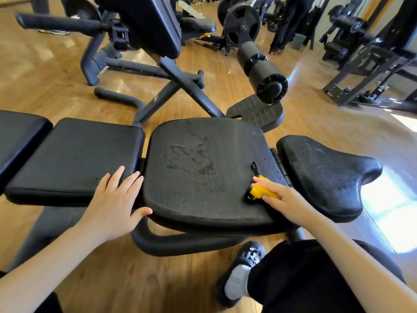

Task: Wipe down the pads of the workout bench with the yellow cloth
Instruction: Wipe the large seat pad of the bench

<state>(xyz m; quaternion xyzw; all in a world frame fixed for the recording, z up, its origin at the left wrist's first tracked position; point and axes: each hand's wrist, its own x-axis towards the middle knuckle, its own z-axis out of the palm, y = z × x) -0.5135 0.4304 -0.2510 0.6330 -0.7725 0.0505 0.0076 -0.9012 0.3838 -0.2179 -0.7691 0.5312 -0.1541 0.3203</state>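
Head view: a black workout bench with three pads.
Yellow cloth (262, 192): under the right hand (279, 197), bunched and gripped, on the middle pad (203, 168) by its right edge.
Left hand (115, 202): flat, fingers straight — steadying the left pad (72, 154).
Next wipe: leftward across the smudges.
Writing: none readable.

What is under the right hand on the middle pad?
Under the right hand lies the yellow cloth, bunched on the middle pad near its right edge. Only its left part shows; the hand covers the rest.
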